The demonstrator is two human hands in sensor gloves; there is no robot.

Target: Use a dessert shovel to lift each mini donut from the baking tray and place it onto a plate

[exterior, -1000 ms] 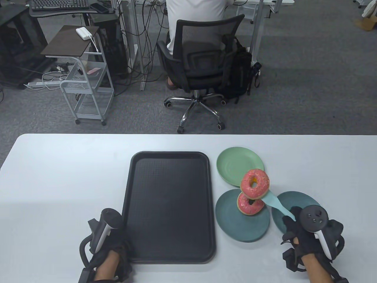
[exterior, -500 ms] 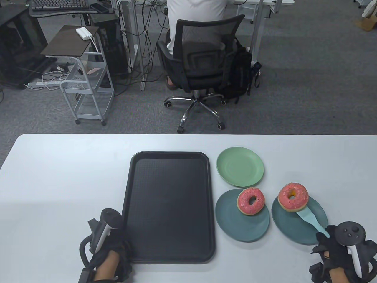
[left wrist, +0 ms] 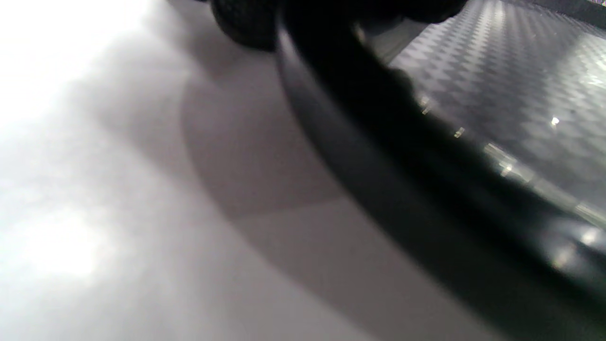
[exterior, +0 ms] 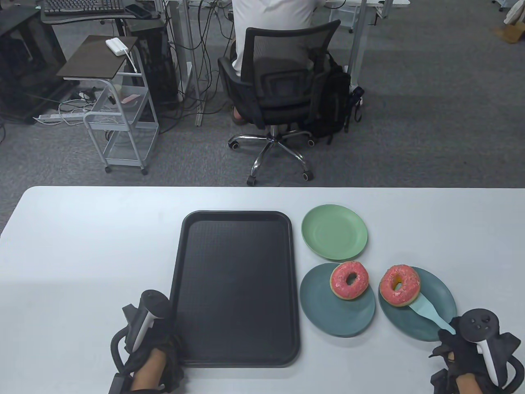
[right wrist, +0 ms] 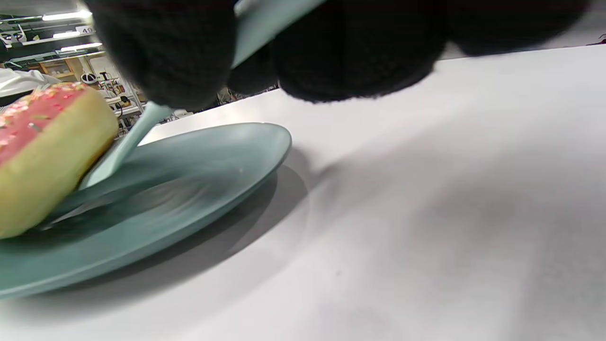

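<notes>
The black baking tray (exterior: 236, 287) holds no donuts. One pink-frosted donut (exterior: 349, 280) lies on the middle teal plate (exterior: 337, 312). A second pink donut (exterior: 399, 285) sits tilted on the light blue dessert shovel (exterior: 426, 310), over the right teal plate (exterior: 434, 295). My right hand (exterior: 450, 335) grips the shovel's handle at that plate's near edge. In the right wrist view the shovel (right wrist: 123, 142) slopes down under the donut (right wrist: 47, 142) onto the plate (right wrist: 189, 180). My left hand (exterior: 164, 344) holds the tray's near left corner, with fingertips (left wrist: 246, 23) on either side of the rim (left wrist: 378, 156).
A light green plate (exterior: 334, 232) with nothing on it stands behind the teal plates. The white table (exterior: 90, 246) stretches left of the tray. Beyond the far edge a person sits in an office chair (exterior: 283, 94), and a wheeled cart (exterior: 119, 123) stands on the carpet.
My right hand carried the donut on the shovel from above the middle plate rightward and down onto the right plate, then eased it slightly left. The left hand stayed put.
</notes>
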